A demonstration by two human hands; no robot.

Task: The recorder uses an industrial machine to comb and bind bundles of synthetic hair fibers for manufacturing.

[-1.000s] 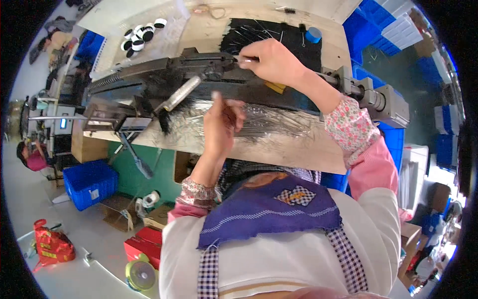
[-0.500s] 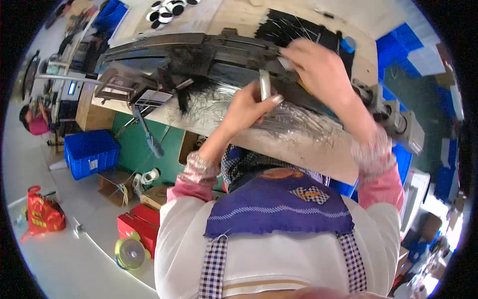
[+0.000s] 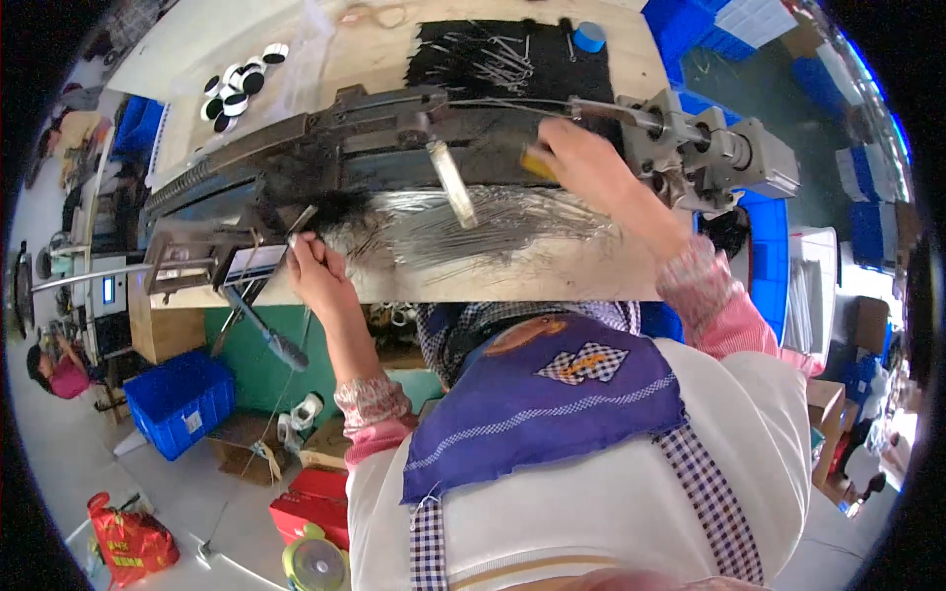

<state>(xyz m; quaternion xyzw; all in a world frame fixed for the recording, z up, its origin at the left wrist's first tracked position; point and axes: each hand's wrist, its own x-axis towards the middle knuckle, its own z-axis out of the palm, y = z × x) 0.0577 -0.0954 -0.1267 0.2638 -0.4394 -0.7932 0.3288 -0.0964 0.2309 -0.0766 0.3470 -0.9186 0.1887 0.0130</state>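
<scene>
A long dark metal bench machine (image 3: 374, 148) runs across the worktable. At its left end my left hand (image 3: 320, 276) is closed, fingertips by a small tilted metal bar; what they pinch is hidden. My right hand (image 3: 586, 165) hovers over the right half of the machine with curled fingers, slightly blurred. Beside its fingertips shows a yellow piece (image 3: 538, 163); I cannot tell whether the hand holds it. A pale lever handle (image 3: 453, 185) slants from the machine's middle, untouched. Thin metal rods (image 3: 473, 231) lie heaped in front. One thin rod (image 3: 512, 103) stretches toward the right-hand chuck (image 3: 631, 116).
Behind the machine, a black cloth (image 3: 434, 64) bears several metal pins beside a blue cap (image 3: 589, 37). Black-and-white round pieces (image 3: 236, 94) sit at the back left. A motor unit (image 3: 759, 163) juts out at the right. Blue crates (image 3: 182, 404) stand below left.
My left hand has let go of the pale lever handle and moved left to the machine's end. My right hand has come lower and closer. The whole view has shifted.
</scene>
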